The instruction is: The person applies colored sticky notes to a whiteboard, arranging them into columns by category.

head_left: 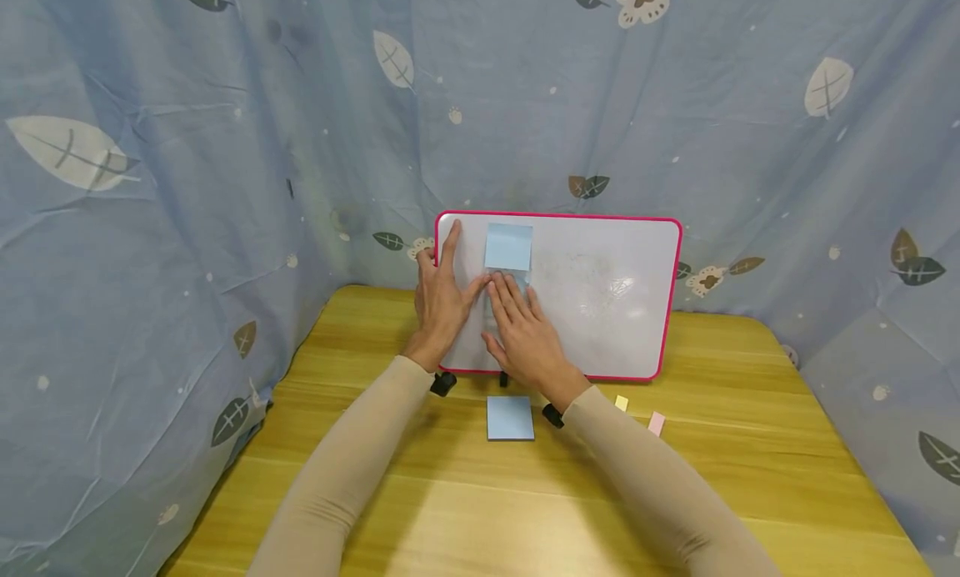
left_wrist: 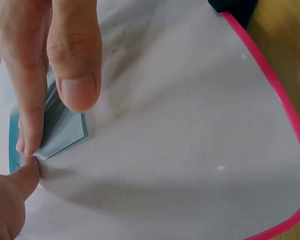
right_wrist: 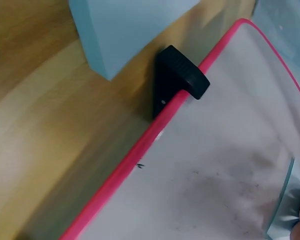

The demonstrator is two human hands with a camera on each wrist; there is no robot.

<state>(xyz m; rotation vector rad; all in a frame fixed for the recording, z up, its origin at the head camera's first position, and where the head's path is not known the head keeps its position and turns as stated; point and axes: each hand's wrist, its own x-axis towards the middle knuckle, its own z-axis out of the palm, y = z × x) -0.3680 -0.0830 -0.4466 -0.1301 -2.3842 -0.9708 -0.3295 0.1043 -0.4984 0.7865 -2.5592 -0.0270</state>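
Observation:
A whiteboard (head_left: 600,302) with a pink-red frame leans upright at the back of the table. One blue sticky note (head_left: 508,247) is on its upper left part. Just below, my right hand (head_left: 525,335) presses a second blue sticky note (left_wrist: 67,136) with straight fingers, covering most of it. My left hand (head_left: 441,306) holds the board's left edge, index finger straight up on the front and other fingers bent at the frame. Its thumb (left_wrist: 25,177) reaches across to the corner of the second note.
A blue sticky-note pad (head_left: 510,418) lies on the table (head_left: 480,510) in front of the board. Black supports (right_wrist: 177,75) hold the board's lower edge. Small yellow (head_left: 621,403) and pink slips (head_left: 656,424) lie beside the right forearm. A patterned curtain (head_left: 480,85) hangs behind.

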